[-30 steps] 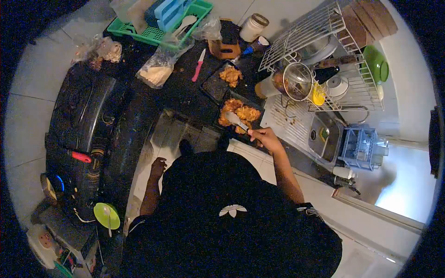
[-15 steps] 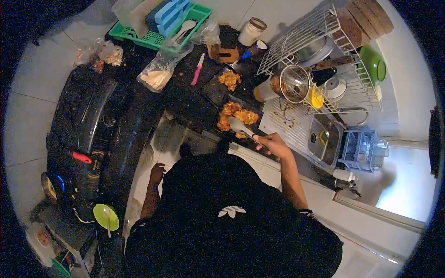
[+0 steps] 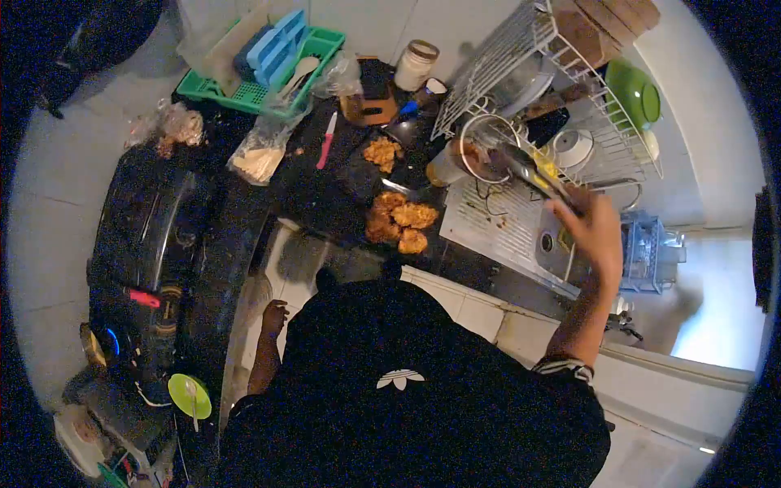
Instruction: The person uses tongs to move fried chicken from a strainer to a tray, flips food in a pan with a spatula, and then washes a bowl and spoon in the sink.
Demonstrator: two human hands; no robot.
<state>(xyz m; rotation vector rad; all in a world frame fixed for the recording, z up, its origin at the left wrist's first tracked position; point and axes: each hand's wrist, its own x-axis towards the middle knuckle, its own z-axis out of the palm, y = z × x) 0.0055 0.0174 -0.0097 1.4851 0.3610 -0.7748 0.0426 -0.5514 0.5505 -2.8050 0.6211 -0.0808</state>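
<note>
My right hand [image 3: 592,232] is closed on the handle of dark metal tongs [image 3: 533,175], whose tips are over a round wire strainer [image 3: 486,146] beside the dish rack. Several fried golden-orange pieces [image 3: 413,215] lie on a dark tray near the counter's front edge. A smaller fried piece [image 3: 381,153] sits on another dark tray behind them. My left hand [image 3: 275,315] hangs low at my left side, away from the counter; its fingers are partly bent and nothing shows in them.
The wire dish rack [image 3: 598,98] with bowls stands at the right, above the sink [image 3: 556,246]. A pink knife [image 3: 327,142], a plastic bag [image 3: 259,159], a green basket [image 3: 244,96] and a lidded jar [image 3: 416,65] are behind. A burner flame [image 3: 112,342] glows at the left.
My right hand has moved right and slightly up with the tongs, from the fried pieces to the strainer. The camera view has shifted a little. My left hand stays low.
</note>
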